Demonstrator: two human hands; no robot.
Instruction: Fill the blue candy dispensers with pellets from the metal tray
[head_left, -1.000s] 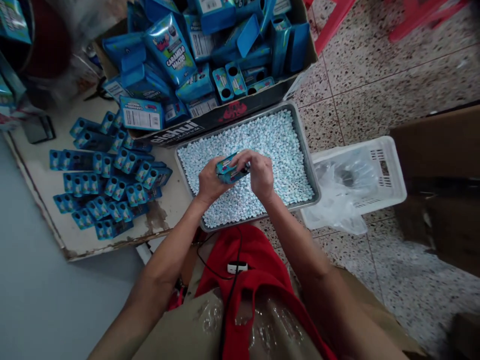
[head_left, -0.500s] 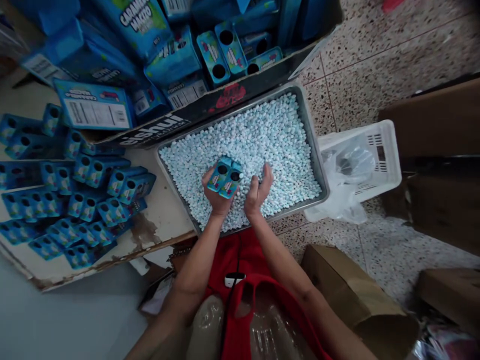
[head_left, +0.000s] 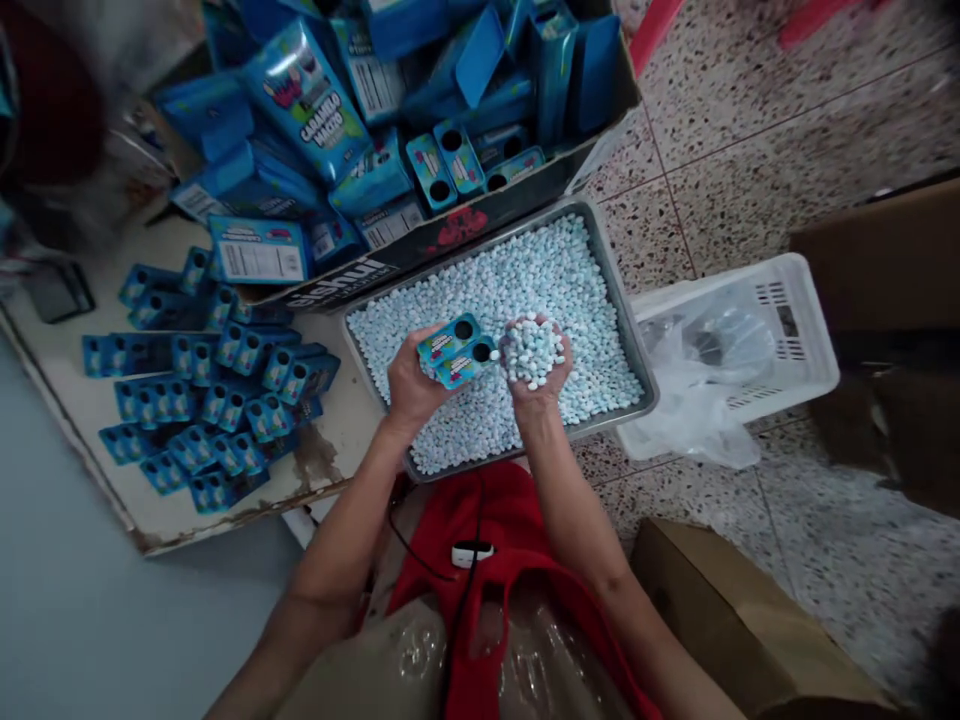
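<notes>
My left hand (head_left: 412,388) grips two small blue candy boxes (head_left: 459,366) side by side, their round dark holes turned to the right. Close beside them, my right hand (head_left: 551,390) is cupped palm up around a heaped handful of pale blue and white candies (head_left: 532,350). A few of these candies are at the boxes' right end. Both hands are over a metal tray (head_left: 651,392) filled with the same loose candies (head_left: 487,270).
Many blue boxes (head_left: 225,410) stand in rows on the worn table (head_left: 330,440) at left. Behind the tray is a carton (head_left: 420,245) of blue packages. A white plastic basket (head_left: 814,330) with clear bags lies at right; a brown cardboard box (head_left: 720,590) sits lower right.
My right hand has turned palm up and now holds a heap of candies. My left hand has tilted the two boxes so their holes face right. The view has shifted.
</notes>
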